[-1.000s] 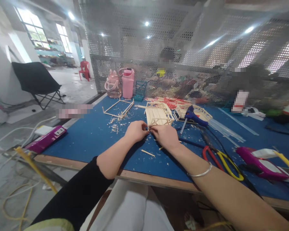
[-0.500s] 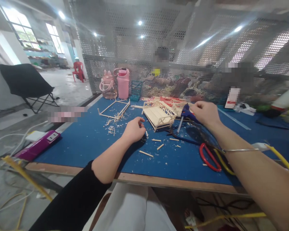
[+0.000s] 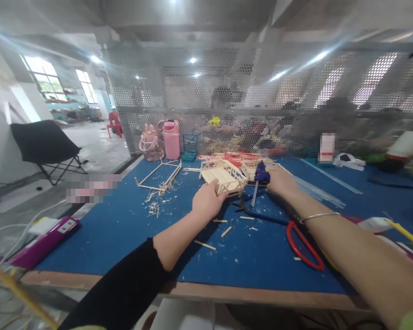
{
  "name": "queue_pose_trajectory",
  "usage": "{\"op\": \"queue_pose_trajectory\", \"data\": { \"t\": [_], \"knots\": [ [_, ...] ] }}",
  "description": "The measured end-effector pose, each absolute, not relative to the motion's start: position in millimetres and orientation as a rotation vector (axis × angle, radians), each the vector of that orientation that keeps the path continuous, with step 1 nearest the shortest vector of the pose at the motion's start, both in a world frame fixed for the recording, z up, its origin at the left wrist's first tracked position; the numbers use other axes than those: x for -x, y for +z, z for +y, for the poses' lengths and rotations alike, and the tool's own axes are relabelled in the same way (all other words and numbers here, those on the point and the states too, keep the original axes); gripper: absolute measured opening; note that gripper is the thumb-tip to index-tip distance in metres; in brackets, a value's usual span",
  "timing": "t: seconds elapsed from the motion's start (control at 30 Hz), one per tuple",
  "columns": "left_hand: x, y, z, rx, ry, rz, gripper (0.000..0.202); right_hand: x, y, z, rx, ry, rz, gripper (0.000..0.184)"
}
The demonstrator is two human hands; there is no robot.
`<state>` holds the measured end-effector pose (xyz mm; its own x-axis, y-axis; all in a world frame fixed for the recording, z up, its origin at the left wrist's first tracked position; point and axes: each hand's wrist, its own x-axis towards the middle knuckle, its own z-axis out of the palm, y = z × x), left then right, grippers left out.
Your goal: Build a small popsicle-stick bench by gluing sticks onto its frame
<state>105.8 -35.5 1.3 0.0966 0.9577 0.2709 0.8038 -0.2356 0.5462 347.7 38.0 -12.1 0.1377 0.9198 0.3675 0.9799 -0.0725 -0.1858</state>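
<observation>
My left hand (image 3: 209, 200) is closed on the near left edge of a small model bench (image 3: 223, 176) made of pale wooden sticks, with a slatted flat base and railings. In my right hand (image 3: 282, 183) is a blue glue gun (image 3: 261, 173), just right of the bench; a translucent glue stick (image 3: 255, 195) sticks out of it towards me. The fingers of that hand are partly hidden. An open rectangular stick frame (image 3: 150, 187) lies on the blue tabletop to the left, beside wood shavings (image 3: 154, 206).
Loose sticks (image 3: 226, 231) lie near me. A red-handled tool (image 3: 304, 247) is below my right forearm. Red and pale sticks (image 3: 234, 158) pile up behind the bench. Pink bottles (image 3: 172, 140) stand at the back left, a purple power strip (image 3: 48, 240) at the left edge. A perforated metal screen (image 3: 186, 101) rises behind.
My left hand has moved right and forward from the tabletop and taken hold of the bench. My right hand and the glue gun have shifted slightly. The head view has tilted up.
</observation>
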Motion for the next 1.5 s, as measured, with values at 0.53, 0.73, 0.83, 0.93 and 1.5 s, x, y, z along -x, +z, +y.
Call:
{"op": "queue_pose_trajectory", "data": {
  "t": [0.53,0.73,0.83,0.93,1.5],
  "knots": [
    [-36,22,-42,-0.967,1.189,1.113,0.029,-287,34,-89,1.010,0.746,-1.909,0.050],
    [-43,20,-48,-0.940,1.184,1.104,0.026,-273,12,-90,1.127,0.461,-2.084,0.047],
    [-45,23,-50,-0.924,1.199,1.117,0.021,-271,11,-87,1.162,0.365,-2.054,0.047],
    [-48,24,-53,-0.903,1.209,1.128,0.017,-270,10,-86,1.184,0.357,-2.042,0.049],
    [-51,23,-55,-0.927,1.188,1.118,0.021,-259,14,-91,1.158,0.299,-2.071,0.049]
  ]
}}
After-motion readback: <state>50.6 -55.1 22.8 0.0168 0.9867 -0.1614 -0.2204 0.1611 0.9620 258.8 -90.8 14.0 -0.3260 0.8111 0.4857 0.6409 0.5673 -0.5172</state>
